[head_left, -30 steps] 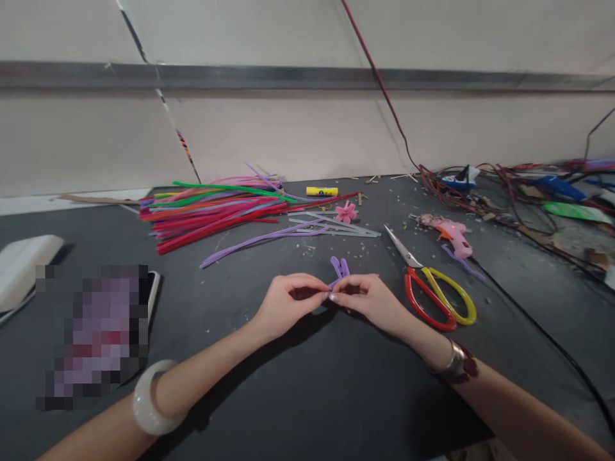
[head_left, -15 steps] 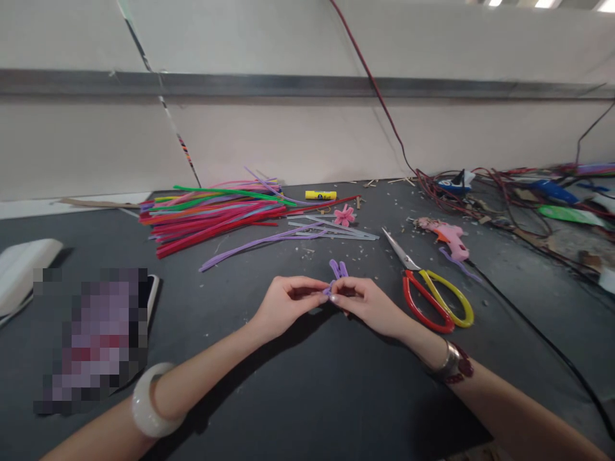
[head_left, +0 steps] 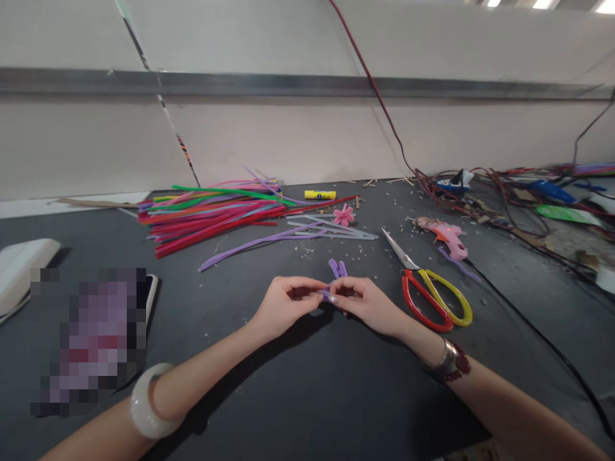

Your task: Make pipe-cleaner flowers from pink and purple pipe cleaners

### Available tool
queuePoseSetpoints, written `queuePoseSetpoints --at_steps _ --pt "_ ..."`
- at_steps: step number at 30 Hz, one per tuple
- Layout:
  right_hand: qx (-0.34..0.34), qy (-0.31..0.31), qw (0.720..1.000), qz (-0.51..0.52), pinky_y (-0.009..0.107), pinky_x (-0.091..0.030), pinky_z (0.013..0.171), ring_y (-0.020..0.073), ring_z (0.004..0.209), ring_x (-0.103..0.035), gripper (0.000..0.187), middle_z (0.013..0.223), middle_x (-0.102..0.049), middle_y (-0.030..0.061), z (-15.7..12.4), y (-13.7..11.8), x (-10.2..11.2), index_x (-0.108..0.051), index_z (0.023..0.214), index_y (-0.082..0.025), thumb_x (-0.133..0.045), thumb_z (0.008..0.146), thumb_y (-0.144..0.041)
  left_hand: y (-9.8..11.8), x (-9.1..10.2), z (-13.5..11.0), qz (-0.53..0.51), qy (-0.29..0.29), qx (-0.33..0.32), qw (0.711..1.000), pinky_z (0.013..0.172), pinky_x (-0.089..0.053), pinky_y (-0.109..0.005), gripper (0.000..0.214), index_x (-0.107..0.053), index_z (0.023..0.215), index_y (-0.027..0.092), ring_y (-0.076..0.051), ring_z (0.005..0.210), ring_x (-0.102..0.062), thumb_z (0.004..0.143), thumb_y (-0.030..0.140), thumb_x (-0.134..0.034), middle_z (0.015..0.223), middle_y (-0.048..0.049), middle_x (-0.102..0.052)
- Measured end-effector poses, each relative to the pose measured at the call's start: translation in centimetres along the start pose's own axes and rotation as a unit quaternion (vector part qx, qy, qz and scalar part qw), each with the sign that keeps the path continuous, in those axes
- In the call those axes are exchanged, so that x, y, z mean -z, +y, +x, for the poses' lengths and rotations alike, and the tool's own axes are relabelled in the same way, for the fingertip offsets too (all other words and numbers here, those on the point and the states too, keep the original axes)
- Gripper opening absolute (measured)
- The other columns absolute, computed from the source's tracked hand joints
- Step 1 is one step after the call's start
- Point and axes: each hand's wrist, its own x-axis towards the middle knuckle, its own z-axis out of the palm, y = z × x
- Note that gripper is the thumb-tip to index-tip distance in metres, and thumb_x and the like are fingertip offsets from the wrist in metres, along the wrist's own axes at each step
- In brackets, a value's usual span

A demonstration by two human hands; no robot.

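My left hand (head_left: 284,306) and my right hand (head_left: 369,302) meet at the middle of the dark table (head_left: 307,390). Both pinch a small folded purple pipe cleaner piece (head_left: 337,269), whose looped ends stick up between the fingertips. Behind the hands lie a long purple pipe cleaner (head_left: 259,243), a few grey ones (head_left: 331,227) and a finished pink pipe cleaner flower (head_left: 344,215). A big bundle of coloured pipe cleaners (head_left: 211,214) lies at the back left.
Red-and-yellow scissors (head_left: 430,291) lie just right of my right hand, a pink glue gun (head_left: 449,235) with its black cord behind them. A yellow glue stick (head_left: 319,194) sits near the wall. Tangled cables (head_left: 504,192) fill the back right. A phone (head_left: 147,294) and white object (head_left: 24,266) lie left.
Both hands stay pinched on the purple piece with only slight finger movement. The view has shifted a little.
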Motion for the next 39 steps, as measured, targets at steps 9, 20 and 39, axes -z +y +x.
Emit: queuePoseSetpoints --at_steps 9,20,39 --pt "-0.005 -0.002 1.000 0.003 0.020 -0.035 0.052 0.0062 0.053 -0.040 0.021 0.064 -0.047 -0.0033 -0.05 0.30 0.18 -0.054 0.077 -0.015 -0.057 0.077 -0.037 -0.11 0.20 0.13 -0.002 -0.039 0.005 0.999 0.071 -0.051 -0.027 0.022 -0.071 0.085 0.013 -0.018 0.074 -0.065 0.067 0.024 -0.067 0.083 -0.0079 -0.071" --pt "-0.004 0.035 0.999 -0.013 0.020 -0.036 0.048 0.0063 0.050 -0.041 0.024 0.063 -0.051 -0.0021 0.16 0.39 -0.07 -0.057 0.077 -0.015 -0.057 0.075 -0.039 -0.37 0.31 0.12 0.019 -0.037 -0.015 0.999 0.068 -0.049 -0.026 0.018 -0.072 0.078 0.015 -0.017 0.072 -0.062 0.069 0.029 -0.066 0.079 -0.0062 -0.071" --pt "0.006 0.125 0.992 -0.025 0.022 -0.041 0.051 0.0091 0.053 -0.051 0.022 0.065 -0.063 0.0015 0.43 0.28 0.55 -0.066 0.076 -0.015 -0.056 0.076 -0.034 -0.30 0.07 0.35 -0.096 -0.010 0.084 0.992 0.073 -0.051 -0.028 0.015 -0.070 0.077 0.011 -0.014 0.068 -0.064 0.068 0.024 -0.067 0.072 -0.0073 -0.071"
